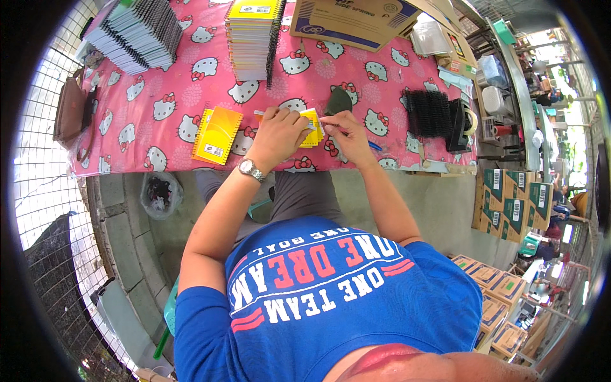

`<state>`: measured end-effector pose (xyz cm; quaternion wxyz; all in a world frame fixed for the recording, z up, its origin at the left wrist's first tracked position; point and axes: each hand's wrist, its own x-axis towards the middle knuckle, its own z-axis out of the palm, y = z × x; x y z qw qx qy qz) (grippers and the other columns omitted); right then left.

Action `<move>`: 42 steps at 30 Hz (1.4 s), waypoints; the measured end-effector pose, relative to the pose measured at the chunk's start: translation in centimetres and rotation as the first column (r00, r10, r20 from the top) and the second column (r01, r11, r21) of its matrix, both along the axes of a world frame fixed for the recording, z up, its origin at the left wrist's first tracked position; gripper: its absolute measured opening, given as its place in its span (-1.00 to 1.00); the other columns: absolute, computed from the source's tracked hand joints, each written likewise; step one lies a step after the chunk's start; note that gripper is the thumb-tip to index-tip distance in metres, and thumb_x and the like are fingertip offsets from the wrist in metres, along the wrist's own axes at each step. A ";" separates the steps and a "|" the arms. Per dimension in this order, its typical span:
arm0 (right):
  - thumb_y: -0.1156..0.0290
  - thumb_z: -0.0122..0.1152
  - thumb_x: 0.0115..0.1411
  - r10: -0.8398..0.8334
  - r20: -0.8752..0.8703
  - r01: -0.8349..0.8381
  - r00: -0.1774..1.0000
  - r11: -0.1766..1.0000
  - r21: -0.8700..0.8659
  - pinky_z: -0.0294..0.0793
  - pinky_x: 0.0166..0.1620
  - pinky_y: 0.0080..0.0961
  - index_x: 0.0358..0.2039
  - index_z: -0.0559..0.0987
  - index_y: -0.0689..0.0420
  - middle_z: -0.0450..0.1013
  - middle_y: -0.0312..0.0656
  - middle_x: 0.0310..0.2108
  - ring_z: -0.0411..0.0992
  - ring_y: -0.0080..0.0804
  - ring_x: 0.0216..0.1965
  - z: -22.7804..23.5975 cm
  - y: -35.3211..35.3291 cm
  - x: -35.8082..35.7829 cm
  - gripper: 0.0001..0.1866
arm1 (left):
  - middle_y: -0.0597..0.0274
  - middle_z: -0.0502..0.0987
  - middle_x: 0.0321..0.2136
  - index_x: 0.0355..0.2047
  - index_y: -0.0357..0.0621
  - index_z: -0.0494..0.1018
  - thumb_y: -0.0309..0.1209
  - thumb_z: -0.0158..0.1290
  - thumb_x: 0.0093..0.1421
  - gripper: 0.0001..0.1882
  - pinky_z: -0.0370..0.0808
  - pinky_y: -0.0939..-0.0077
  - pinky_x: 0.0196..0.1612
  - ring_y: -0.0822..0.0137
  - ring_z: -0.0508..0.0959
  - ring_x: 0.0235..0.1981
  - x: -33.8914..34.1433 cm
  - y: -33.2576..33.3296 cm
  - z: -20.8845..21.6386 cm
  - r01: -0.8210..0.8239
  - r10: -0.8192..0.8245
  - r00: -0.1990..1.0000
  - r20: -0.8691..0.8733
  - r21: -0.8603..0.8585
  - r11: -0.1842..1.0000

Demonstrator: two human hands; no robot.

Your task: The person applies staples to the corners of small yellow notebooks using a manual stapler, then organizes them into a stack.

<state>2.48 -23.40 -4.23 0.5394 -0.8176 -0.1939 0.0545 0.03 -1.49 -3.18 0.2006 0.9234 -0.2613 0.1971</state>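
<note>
At the near edge of the table, my left hand (280,135) is closed over a small yellow notebook (310,138), holding it against the pink tablecloth (210,89). My right hand (349,138) has its fingertips pinched together at the notebook's right edge; whatever is between them is too small to make out. Left of my left hand lie overlapping yellow spiral notebooks (218,135). A dark green object (339,100) rests just beyond my right hand. Close to my right wrist is a blue pen-like item (375,146).
Stacks of spiral notebooks, one yellow-topped (249,48) and one pale (135,38), stand at the back. A cardboard box (350,24) is beside them. To the right are black binding coils (428,113) and a tape dispenser (457,126). A brown bag (69,111) sits far left.
</note>
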 end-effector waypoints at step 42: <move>0.45 0.20 0.23 0.265 -0.029 -0.262 0.964 0.919 -0.294 0.42 -0.26 -0.53 -0.01 0.44 0.14 0.43 -0.24 -0.27 0.39 -0.57 -0.27 5.5 0.4 1.4 -0.68 | 0.33 0.48 -0.34 -0.19 0.09 0.46 -0.28 0.10 0.13 -0.78 0.27 0.19 0.02 0.27 0.49 -0.20 -0.3 -0.7 0.2 -0.026 0.029 0.998 -0.051 0.049 0.998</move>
